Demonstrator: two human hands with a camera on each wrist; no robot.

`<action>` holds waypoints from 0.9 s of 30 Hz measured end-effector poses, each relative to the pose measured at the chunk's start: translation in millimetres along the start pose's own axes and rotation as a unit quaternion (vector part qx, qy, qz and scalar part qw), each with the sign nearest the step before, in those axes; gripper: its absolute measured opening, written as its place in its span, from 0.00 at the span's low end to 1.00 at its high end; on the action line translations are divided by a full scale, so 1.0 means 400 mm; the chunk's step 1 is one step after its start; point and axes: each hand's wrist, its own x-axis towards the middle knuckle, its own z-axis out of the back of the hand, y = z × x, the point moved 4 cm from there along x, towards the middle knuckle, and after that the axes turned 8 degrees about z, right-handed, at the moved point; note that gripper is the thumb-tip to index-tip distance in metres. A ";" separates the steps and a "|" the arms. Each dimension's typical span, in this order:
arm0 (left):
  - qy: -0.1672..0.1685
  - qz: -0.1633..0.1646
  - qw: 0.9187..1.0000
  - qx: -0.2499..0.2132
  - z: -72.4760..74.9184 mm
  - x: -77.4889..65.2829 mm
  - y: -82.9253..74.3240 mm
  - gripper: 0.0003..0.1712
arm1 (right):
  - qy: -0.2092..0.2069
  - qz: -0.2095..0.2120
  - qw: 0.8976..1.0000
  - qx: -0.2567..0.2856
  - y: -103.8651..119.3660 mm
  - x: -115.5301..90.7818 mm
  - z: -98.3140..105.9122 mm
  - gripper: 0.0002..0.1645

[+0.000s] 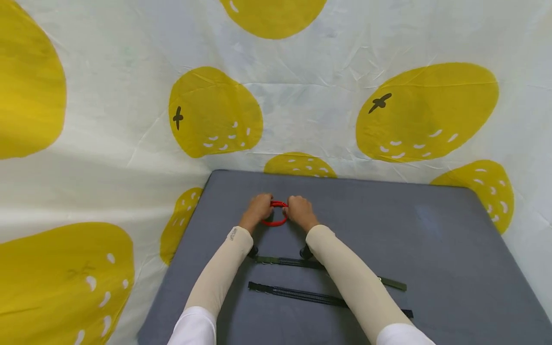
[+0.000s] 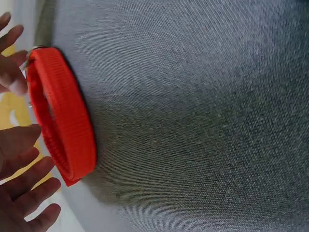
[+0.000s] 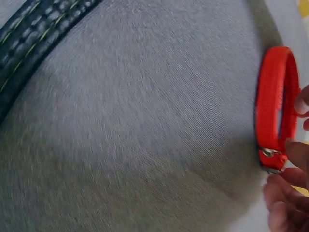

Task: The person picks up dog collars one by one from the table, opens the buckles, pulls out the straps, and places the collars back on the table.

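A red collar (image 1: 274,223), closed into a loop, stands on its edge on the grey padded table (image 2: 193,121). My left hand (image 1: 260,207) is at its left side, thumb tip close to the rim and the other fingers spread apart in the left wrist view. My right hand (image 1: 299,210) is at the opposite side. In the right wrist view, its thumb and fingertips pinch the end of the collar beside a small metal buckle (image 3: 269,152).
Nearer my body lie two dark straps side by side: a green and black one (image 1: 293,262), and a black one (image 1: 302,295) with a braided middle. My right forearm covers part of both. A white cloth (image 1: 310,115) with yellow fruit prints hangs behind the table.
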 end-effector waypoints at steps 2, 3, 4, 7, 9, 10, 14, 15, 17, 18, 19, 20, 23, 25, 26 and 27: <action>-0.005 0.004 1.000 0.022 -0.008 0.004 -0.008 0.18 | -0.007 0.005 1.000 -0.008 -0.001 0.001 -0.011 0.13; -0.009 0.005 0.999 0.034 -0.011 0.005 -0.011 0.15 | -0.016 0.009 1.000 -0.011 -0.002 0.002 -0.014 0.12; -0.012 0.007 0.999 0.044 -0.013 0.007 -0.014 0.12 | -0.027 0.014 0.999 -0.013 -0.001 0.003 -0.015 0.12; -0.022 0.009 0.998 0.065 -0.014 0.010 -0.017 0.02 | -0.054 0.029 0.998 -0.015 0.001 0.004 -0.012 0.11; -0.021 0.007 0.997 0.071 -0.014 0.012 -0.017 0.03 | -0.061 0.038 0.997 -0.018 0.003 0.004 -0.008 0.11; -0.018 0.003 0.997 0.069 -0.013 0.011 -0.017 0.04 | -0.059 0.041 0.997 -0.020 0.002 0.004 -0.006 0.11; -0.013 -0.030 0.998 0.062 -0.003 0.000 -0.026 0.04 | -0.033 0.048 0.998 -0.022 -0.008 -0.002 0.010 0.12; -0.020 -0.044 0.997 0.057 0.005 -0.006 -0.030 0.04 | -0.025 0.052 0.998 -0.018 -0.013 -0.005 0.016 0.12; -0.035 -0.069 0.996 0.045 0.023 -0.018 -0.041 0.03 | -0.013 0.062 0.998 -0.003 -0.024 -0.013 0.032 0.12; -0.045 -0.082 0.995 0.039 0.032 -0.025 -0.046 0.03 | -0.009 0.069 0.998 0.008 -0.030 -0.017 0.042 0.12; -0.053 -0.094 0.994 0.032 0.043 -0.032 -0.051 0.03 | -0.008 0.076 0.997 0.020 -0.037 -0.022 0.053 0.11; -0.062 -0.106 0.992 0.026 0.054 -0.039 -0.058 0.03 | -0.010 0.082 0.996 0.034 -0.043 -0.029 0.066 0.11; -0.081 -0.133 0.988 0.020 0.087 -0.063 -0.079 0.03 | -0.023 0.096 0.991 0.085 -0.061 -0.053 0.110 0.10; -0.093 -0.150 0.984 0.022 0.109 -0.082 -0.095 0.03 | -0.030 0.105 0.985 0.132 -0.071 -0.073 0.135 0.09; -0.099 -0.157 0.982 0.023 0.119 -0.092 -0.104 0.03 | -0.036 0.111 0.981 0.155 -0.076 -0.083 0.146 0.09; -0.106 -0.164 0.980 0.025 0.130 -0.105 -0.113 0.03 | -0.041 0.117 0.975 0.183 -0.082 -0.094 0.156 0.10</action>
